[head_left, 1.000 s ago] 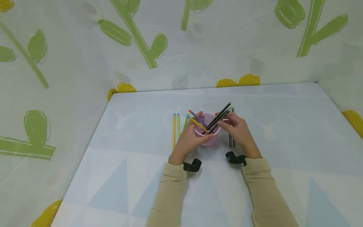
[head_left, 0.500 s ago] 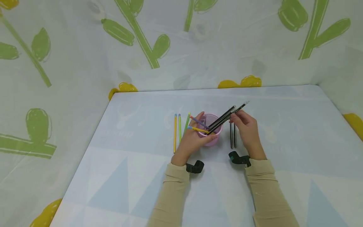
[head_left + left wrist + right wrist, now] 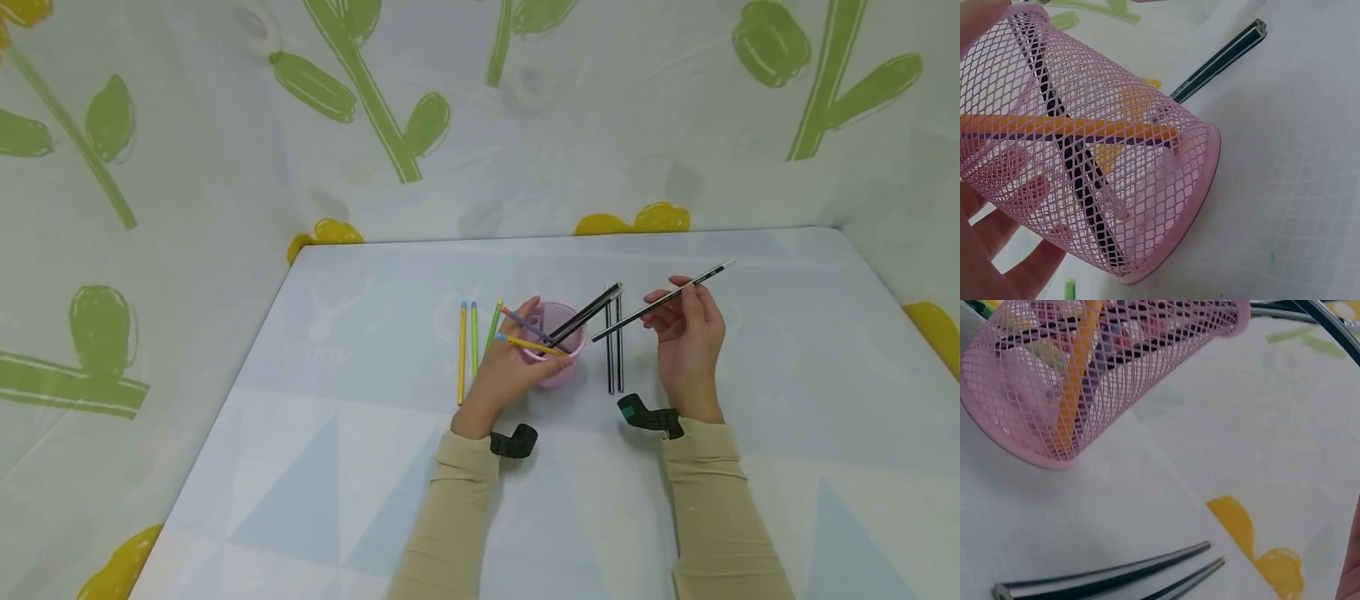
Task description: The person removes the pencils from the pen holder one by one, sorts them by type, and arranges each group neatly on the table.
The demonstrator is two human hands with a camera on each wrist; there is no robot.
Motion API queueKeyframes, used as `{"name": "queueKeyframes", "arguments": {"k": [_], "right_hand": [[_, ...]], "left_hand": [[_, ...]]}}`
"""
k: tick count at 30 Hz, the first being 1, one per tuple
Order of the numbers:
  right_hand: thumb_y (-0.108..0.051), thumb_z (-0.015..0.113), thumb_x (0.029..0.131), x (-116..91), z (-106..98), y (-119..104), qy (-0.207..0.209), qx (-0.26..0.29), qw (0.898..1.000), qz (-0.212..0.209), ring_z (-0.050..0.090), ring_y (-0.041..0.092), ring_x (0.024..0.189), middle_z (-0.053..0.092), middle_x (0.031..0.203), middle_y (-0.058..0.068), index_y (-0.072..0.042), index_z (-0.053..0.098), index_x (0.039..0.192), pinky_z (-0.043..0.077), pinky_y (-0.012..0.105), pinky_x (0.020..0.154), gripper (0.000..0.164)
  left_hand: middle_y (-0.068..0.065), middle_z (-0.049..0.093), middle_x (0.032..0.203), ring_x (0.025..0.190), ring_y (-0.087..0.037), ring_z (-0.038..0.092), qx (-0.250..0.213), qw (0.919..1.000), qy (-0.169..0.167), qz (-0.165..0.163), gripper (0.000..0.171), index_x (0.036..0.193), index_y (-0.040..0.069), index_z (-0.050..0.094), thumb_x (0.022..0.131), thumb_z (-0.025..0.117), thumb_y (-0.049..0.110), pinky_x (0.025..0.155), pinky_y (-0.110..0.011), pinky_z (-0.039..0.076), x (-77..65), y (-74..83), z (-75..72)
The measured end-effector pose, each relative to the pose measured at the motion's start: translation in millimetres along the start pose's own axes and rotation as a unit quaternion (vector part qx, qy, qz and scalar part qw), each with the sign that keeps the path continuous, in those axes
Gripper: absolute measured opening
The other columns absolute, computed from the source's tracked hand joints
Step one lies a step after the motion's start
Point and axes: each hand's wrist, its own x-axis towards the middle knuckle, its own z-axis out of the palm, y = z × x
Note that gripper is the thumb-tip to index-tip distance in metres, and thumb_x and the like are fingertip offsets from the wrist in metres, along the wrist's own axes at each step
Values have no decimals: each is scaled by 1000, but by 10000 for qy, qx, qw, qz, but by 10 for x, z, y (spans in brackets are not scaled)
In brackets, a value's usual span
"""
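In the head view my left hand (image 3: 506, 379) holds a pink mesh pencil cup (image 3: 557, 377) around its side. The left wrist view has the cup (image 3: 1200, 187) tilted, with fingers (image 3: 1035, 265) curled against the mesh. Inside lean black pencils (image 3: 588, 312), an orange-yellow pencil (image 3: 531, 343) and a purple pencil (image 3: 519, 317). To the cup's right, my right hand (image 3: 690, 342) pinches a striped black pencil (image 3: 630, 319) above the table, slanting up to the right. In the right wrist view that hand is mostly out of frame.
Two black pencils (image 3: 610, 367) lie side by side on the table (image 3: 360, 333), right of the cup. Left of the left hand lie a yellow pencil (image 3: 462, 358) and two green pencils (image 3: 475, 337). A patterned cloth wall (image 3: 525, 167) rises behind the table.
My right hand has drawn one black pencil out of the cup and carried it to the right. My left hand stays on the cup.
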Motion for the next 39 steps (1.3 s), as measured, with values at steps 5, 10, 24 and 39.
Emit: {"name": "queueKeyframes", "arguments": {"k": [5,10,24,39], "right_hand": [[-21,48,92,7,-93,-9,495,-158,9984,221,53,21,56,60,80,17,5,47,118,47,25,52,36],[-27,44,94,10,-209,7,865,-1289,9807,1189,42,15,53,55,75,8,-6,47,124,39,21,45,37],[-25,46,89,16,-324,160,-568,-6183,7664,1646,56,24,85,54,110,12,-9,37,136,45,36,69,50],[-38,43,92,-13,-216,184,-151,-5415,8311,1258,50,19,68,54,103,6,-18,54,121,41,21,52,37]], "left_hand": [[9,40,131,116,-12,40,-103,9999,-31,-21,88,140,29,26,68,74,43,93,-36,38,5,-7,1],[14,38,133,118,-11,40,-70,9999,-28,-95,88,139,33,26,67,73,47,93,-36,37,-4,10,-12],[16,36,134,117,-9,39,-23,9999,-62,-128,86,137,40,23,67,72,48,93,-36,37,-22,5,-23],[14,38,134,119,-9,38,-48,9998,-78,-179,85,137,41,23,68,72,47,94,-38,36,-29,24,-20]]}}
